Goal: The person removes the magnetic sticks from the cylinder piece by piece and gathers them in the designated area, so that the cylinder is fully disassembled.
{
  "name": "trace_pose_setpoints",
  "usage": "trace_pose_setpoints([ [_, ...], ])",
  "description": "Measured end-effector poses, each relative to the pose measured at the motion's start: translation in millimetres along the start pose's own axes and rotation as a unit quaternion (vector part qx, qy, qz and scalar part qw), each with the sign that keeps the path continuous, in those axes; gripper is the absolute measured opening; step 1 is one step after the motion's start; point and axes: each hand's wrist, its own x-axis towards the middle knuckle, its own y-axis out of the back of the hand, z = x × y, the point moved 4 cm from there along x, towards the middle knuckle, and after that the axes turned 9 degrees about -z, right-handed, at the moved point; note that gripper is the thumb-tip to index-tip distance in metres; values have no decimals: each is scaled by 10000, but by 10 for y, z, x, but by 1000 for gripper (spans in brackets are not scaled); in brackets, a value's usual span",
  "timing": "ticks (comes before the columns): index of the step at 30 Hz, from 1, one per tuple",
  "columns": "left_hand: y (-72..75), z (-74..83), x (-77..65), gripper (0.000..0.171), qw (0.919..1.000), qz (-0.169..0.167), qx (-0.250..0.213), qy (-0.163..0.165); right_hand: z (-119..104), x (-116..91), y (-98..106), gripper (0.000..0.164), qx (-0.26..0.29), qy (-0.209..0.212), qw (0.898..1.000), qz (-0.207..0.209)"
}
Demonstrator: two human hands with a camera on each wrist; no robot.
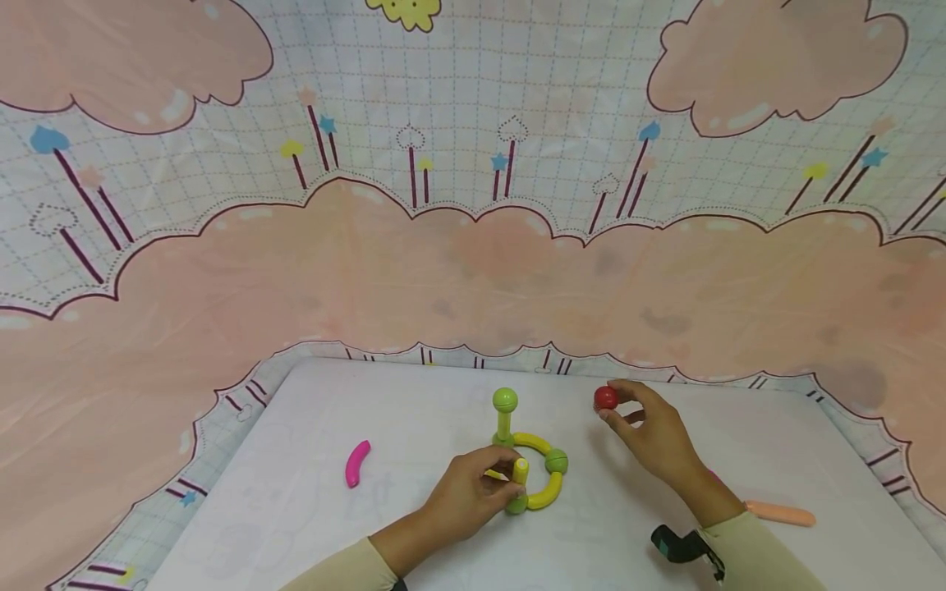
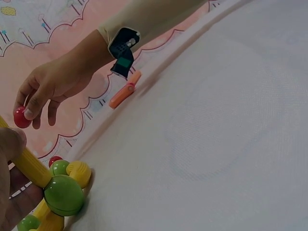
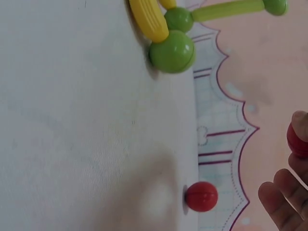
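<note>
Plainly, a toy ring (image 1: 548,492) of curved yellow pieces joined by green balls (image 1: 556,461) lies on the white table (image 1: 296,509), a little right of its middle. A yellow rod (image 1: 521,471) rises from the ring's near green ball, and the left hand (image 1: 471,497) pinches this rod between thumb and fingers, closed right up to it. At the ring's far side a light green rod (image 1: 505,425) stands upright, topped by another ball (image 1: 506,400), also green.

To the right of the ring, the right hand (image 1: 658,435) holds a red ball (image 1: 605,398) above the table, thumb and fingertips closed against it, its other fingers loosely bent. A second red ball (image 3: 201,196) rests on the table near its far edge, seen from the right wrist.

Well to the left of the ring lies a curved pink piece (image 1: 358,464); an orange stick (image 1: 782,514) lies beyond the right forearm. A black device (image 1: 680,545) sits at the right sleeve (image 1: 761,554). Behind everything hangs a cloth (image 1: 443,279) printed with pinkish clouds.
</note>
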Motion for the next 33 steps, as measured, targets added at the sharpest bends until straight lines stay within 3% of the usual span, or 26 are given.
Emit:
trace_pose_setpoints([
  [14, 4, -14, -9, 30, 10000, 10, -77, 4, 293, 100, 61, 47, -218, -202, 9995, 99],
  [25, 1, -24, -6, 30, 9999, -30, -126, 114, 514, 153, 51, 47, 45, -720, 9972, -176],
  [33, 8, -17, -6, 28, 9999, -72, -118, 82, 613, 191, 6, 48, 131, -1391, 9891, -465],
])
